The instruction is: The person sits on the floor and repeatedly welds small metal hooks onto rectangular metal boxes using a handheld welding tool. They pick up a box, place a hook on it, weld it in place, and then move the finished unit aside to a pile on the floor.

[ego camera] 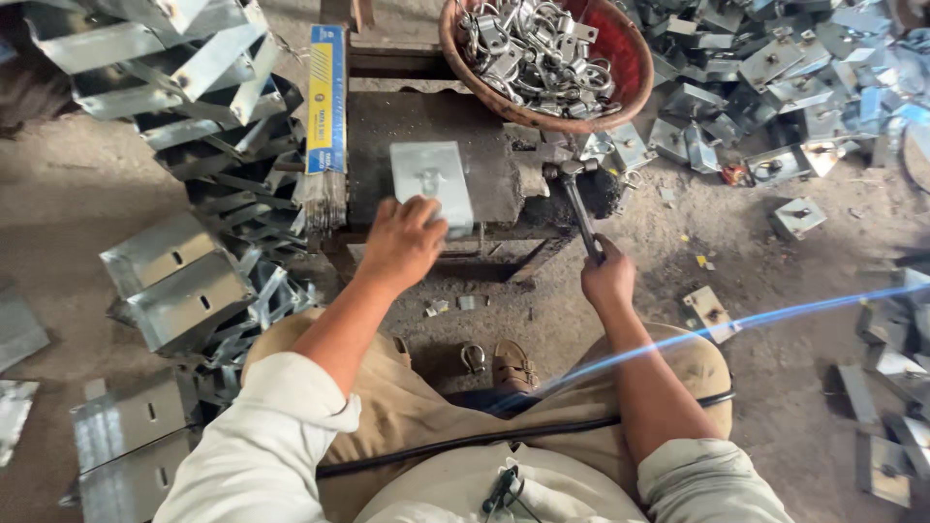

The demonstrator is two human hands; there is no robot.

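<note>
On the dark workbench in front of me, my left hand lies palm-down over the near edge of a flat galvanised metal plate, fingers spread and pressing on it rather than wrapping it; a small fitting shows at the plate's middle. My right hand is curled tight around the handle of a hammer, whose head rests at the bench's right end, just beside the plate.

Beyond the bench I see a round reddish basket heaped with small shiny metal fittings. A yellow and blue box stands along the bench's left edge, with thin grey rods sticking out of its near end. To the left, folded sheet-metal channels are stacked on the ground; to the upper right lies a heap of finished metal brackets. A black cable crosses my lap, and my sandalled foot shows below the bench.
</note>
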